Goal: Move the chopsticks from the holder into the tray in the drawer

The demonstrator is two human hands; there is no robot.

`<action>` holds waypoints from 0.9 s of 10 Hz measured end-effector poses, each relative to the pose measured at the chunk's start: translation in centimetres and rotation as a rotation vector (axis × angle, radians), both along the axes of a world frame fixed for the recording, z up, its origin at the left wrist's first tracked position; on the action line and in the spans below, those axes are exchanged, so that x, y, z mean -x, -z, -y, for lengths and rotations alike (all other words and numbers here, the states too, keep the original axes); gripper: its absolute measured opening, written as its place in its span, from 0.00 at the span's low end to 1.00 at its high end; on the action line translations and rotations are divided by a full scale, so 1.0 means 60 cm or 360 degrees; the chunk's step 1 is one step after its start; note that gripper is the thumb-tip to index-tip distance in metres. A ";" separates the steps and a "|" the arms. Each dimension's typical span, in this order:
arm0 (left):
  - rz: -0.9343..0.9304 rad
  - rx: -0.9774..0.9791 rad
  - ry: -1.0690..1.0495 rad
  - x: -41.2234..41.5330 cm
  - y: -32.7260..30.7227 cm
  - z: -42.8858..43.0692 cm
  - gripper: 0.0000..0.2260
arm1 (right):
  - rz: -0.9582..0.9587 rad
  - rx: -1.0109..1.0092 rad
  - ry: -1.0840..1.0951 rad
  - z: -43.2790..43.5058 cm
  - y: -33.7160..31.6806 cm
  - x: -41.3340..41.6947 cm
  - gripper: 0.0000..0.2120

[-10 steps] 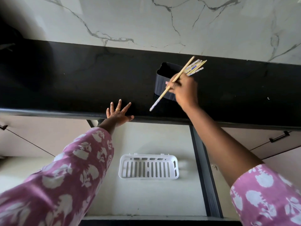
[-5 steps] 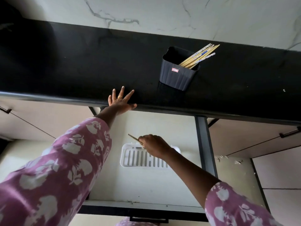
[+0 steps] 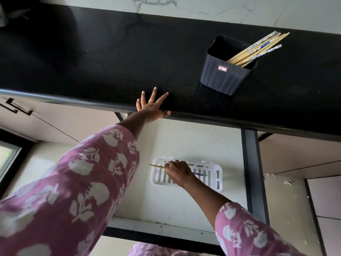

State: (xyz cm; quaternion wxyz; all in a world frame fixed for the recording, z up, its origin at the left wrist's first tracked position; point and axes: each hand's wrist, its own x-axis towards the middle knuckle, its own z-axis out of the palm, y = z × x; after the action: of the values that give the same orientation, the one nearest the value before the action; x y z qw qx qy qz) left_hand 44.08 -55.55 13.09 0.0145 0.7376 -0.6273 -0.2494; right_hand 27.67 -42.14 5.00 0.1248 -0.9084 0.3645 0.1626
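black stone countertop (image 3: 92,61) runs across the top of the view, with a marble wall (image 3: 239,8) behind it. a dark ribbed holder (image 3: 223,78) stands on it to the right, with chopsticks (image 3: 258,48) leaning out of it. the left hand (image 3: 151,108) lies flat on the counter's front edge, fingers spread, holding nothing. below, in the open drawer (image 3: 166,204), the right hand (image 3: 178,172) curls its fingers around a single chopstick (image 3: 156,165), held level over the white slotted tray (image 3: 217,174). whether they touch is unclear.

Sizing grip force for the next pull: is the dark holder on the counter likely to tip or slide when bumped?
Probably light: the holder looks like thin ribbed plastic. It may tip rightward, since the chopsticks all lean over that rim. Likely slides easily on the glossy counter.
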 end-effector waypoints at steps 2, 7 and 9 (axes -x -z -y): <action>-0.0041 -0.0005 0.0009 -0.002 0.001 0.002 0.33 | 0.0022 0.0072 0.0060 0.004 0.001 -0.021 0.14; -0.0044 -0.0015 0.0010 0.001 -0.007 -0.001 0.33 | -0.0179 -0.0050 0.0423 -0.002 0.013 0.016 0.16; -0.0045 -0.0006 0.0001 0.001 -0.004 -0.001 0.33 | -0.0176 -0.0088 0.0350 0.003 0.024 0.010 0.14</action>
State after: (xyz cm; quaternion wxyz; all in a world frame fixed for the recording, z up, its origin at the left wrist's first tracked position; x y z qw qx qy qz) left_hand 44.04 -55.51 13.31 0.0220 0.7338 -0.6268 -0.2611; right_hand 27.05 -42.34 3.54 0.1466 -0.8488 0.4637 0.2076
